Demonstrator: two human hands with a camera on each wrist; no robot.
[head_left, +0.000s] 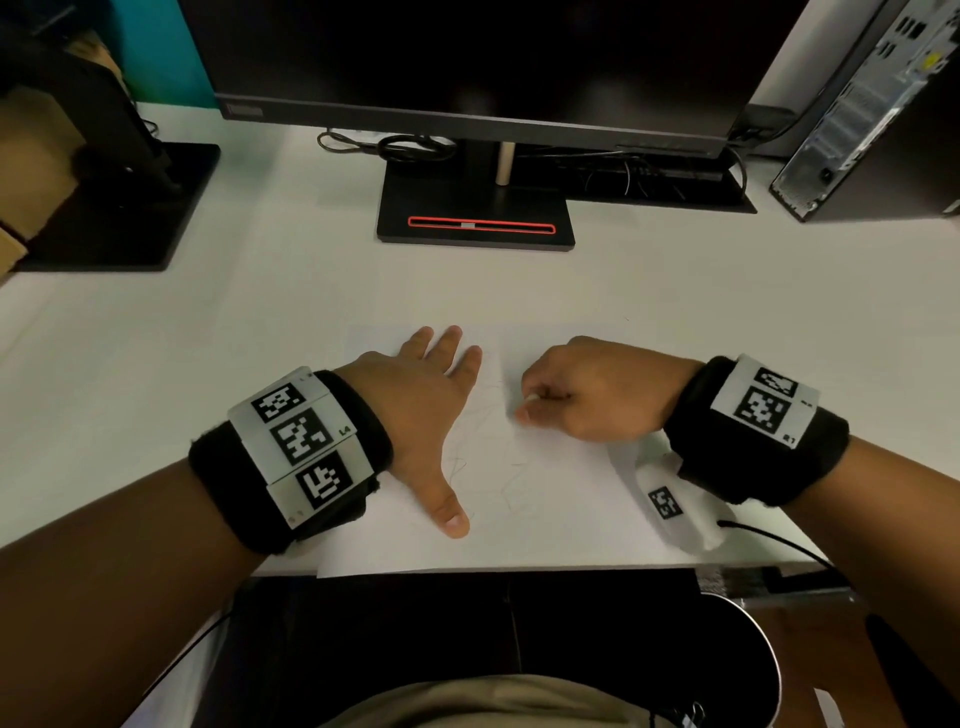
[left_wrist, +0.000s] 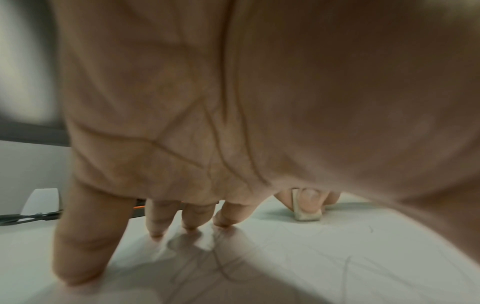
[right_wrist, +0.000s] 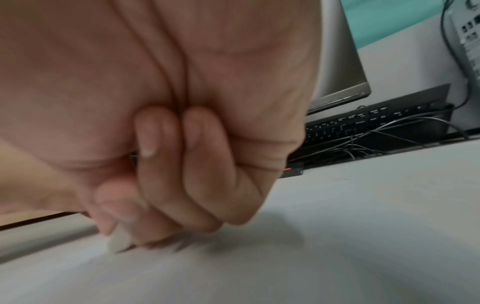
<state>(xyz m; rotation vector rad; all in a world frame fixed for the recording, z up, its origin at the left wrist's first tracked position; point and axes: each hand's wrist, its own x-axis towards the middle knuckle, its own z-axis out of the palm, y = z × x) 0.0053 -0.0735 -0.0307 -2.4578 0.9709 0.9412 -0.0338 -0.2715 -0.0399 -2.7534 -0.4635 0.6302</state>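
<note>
A white sheet of paper (head_left: 545, 499) with faint pencil scribbles lies on the white desk (head_left: 260, 312) in front of me. My left hand (head_left: 431, 395) lies flat on the sheet with its fingers (left_wrist: 155, 218) spread, pressing it down. My right hand (head_left: 582, 395) is curled, and its thumb and fingertips pinch a small white eraser (left_wrist: 307, 215), whose lower end touches the paper. The eraser (right_wrist: 119, 240) shows blurred below the curled fingers in the right wrist view. In the head view the eraser (head_left: 531, 398) barely shows between the fingertips.
A black monitor (head_left: 467, 62) on a stand with a red-edged base (head_left: 478, 226) fills the back of the desk. A keyboard (right_wrist: 363, 125) and tangled cables lie behind it. A computer tower (head_left: 872, 114) stands at back right, another black stand (head_left: 119, 202) at left.
</note>
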